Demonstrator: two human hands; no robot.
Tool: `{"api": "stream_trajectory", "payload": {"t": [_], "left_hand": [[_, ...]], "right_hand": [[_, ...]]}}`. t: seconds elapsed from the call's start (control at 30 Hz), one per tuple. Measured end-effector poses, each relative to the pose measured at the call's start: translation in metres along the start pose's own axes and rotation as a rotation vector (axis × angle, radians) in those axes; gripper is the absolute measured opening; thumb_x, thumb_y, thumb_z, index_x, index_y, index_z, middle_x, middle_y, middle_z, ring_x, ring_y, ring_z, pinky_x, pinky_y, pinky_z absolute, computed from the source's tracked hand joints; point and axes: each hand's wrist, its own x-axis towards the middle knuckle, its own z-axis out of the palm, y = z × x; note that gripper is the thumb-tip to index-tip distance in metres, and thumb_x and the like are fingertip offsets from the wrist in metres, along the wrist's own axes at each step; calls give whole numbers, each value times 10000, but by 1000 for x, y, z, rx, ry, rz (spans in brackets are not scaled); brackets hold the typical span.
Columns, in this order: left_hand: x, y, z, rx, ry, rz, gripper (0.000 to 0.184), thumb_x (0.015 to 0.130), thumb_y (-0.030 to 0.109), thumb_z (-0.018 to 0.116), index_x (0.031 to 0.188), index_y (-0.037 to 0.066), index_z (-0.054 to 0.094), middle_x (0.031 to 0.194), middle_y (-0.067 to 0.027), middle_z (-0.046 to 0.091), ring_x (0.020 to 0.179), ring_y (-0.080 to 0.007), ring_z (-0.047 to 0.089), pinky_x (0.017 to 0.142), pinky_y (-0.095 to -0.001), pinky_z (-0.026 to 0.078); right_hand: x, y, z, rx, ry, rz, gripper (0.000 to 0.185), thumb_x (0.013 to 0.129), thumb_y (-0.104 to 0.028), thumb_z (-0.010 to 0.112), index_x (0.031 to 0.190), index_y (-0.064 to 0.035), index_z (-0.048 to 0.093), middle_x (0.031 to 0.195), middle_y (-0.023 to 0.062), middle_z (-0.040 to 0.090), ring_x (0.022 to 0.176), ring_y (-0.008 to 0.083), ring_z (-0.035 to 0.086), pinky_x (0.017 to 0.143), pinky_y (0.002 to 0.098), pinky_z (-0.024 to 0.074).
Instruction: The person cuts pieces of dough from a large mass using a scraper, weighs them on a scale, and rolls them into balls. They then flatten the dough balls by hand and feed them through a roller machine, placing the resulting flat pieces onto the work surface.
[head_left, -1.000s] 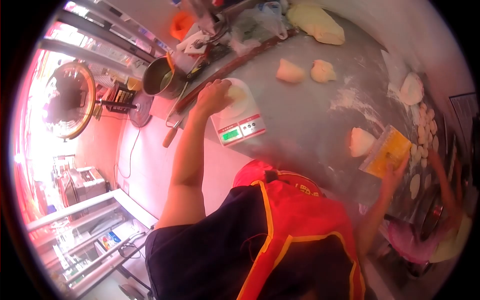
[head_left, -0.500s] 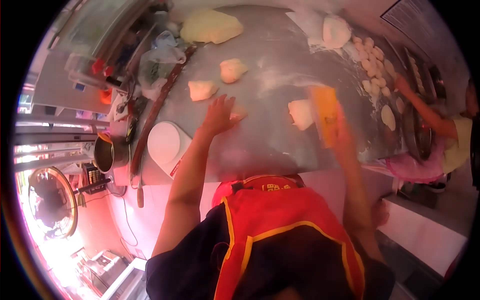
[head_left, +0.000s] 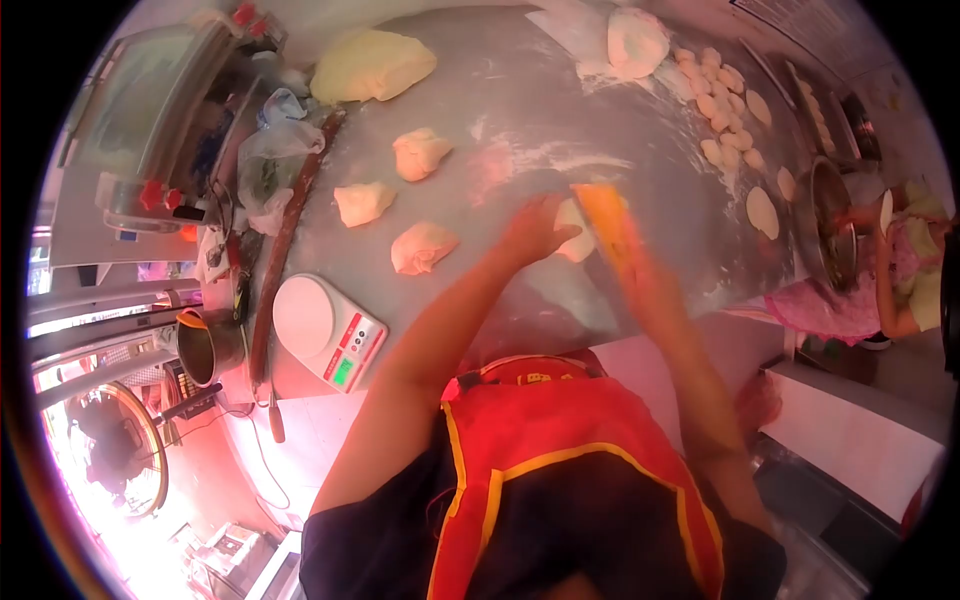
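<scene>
My right hand (head_left: 646,288) is wrapped round a yellow dough scraper (head_left: 604,218), slightly blurred. The blade stands against the right side of a pale dough piece (head_left: 574,234). On that piece's left is my left hand (head_left: 530,232), fingers stretched out and thumb apart, its tip at the dough's edge. Three separate dough lumps lie farther left: one near my left forearm (head_left: 424,248), one beyond it (head_left: 364,203) and one at the back (head_left: 421,154). A white kitchen scale (head_left: 308,318) with a lit green display sits at the near left.
A large dough mass (head_left: 372,65) lies at the back left, beside plastic bags (head_left: 270,160) and a long wooden rod (head_left: 290,240). Small dough balls (head_left: 725,110) and a floured dough lump (head_left: 637,44) are at the back right. Another person's arm (head_left: 888,270) is near a metal bowl (head_left: 832,225).
My left hand has left a dough lump on the table and moved right to the piece by the scraper. The scraper has shifted left and tilted. The view has turned, showing the scale's display.
</scene>
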Motion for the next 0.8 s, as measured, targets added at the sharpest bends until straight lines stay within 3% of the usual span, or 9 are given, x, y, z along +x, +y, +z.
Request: {"api": "stream_trajectory", "payload": {"t": [0.1,0.2,0.4,0.53,0.63,0.7,0.73,0.8], "left_hand": [[5,4,5,26,0,-1,705,772,415,678,1303,3,463,1292,-229,488,1223,-399,417,1033,-442,343],[7,19,-1,88,-31,-62,687,768,400,686,1282,-5,476,1251,-217,504,1187,-393,432,1016,-445,355],[15,13,13,94,60,-174,587,775,377,684,1206,13,519,1222,-195,509,1138,-378,452,974,-444,388],[13,12,14,106,88,-208,526,780,319,694,1177,22,518,1194,-179,524,1122,-368,467,954,-439,399],[-11,11,21,33,223,-17,491,763,271,718,1143,33,519,1149,-164,541,1086,-352,495,920,-429,421],[-34,11,13,136,303,261,463,759,253,728,1109,34,520,1128,-156,547,1015,-345,531,878,-430,443],[-51,16,6,187,338,386,449,757,245,734,1092,34,521,1118,-152,549,980,-341,549,857,-431,453],[-85,31,-20,110,323,151,412,765,231,730,1060,32,522,1089,-157,556,902,-346,570,787,-420,474]], "right_hand": [[1,6,8,-126,143,-193,714,830,-4,491,1473,-186,239,993,254,617,837,424,611,695,480,503],[3,-3,7,-216,-55,-17,752,794,29,493,1473,-175,243,928,239,625,792,412,610,655,479,502],[33,10,25,-107,24,-168,805,773,37,515,1485,-155,192,854,221,621,748,402,606,617,473,491],[58,20,45,-59,9,-99,801,796,-31,551,1488,-158,167,860,219,622,753,407,607,618,481,483],[58,21,56,-92,54,-97,768,828,-104,574,1482,-147,173,847,214,623,746,408,608,620,488,479],[62,16,55,-129,31,-34,743,847,-148,580,1476,-138,183,834,210,624,740,409,608,620,491,476],[61,12,53,-144,8,-11,723,856,-162,570,1472,-133,192,904,223,619,749,414,610,631,489,481],[59,6,49,-180,-43,28,684,874,-190,551,1464,-123,211,1045,248,608,765,423,615,653,485,491]]}}
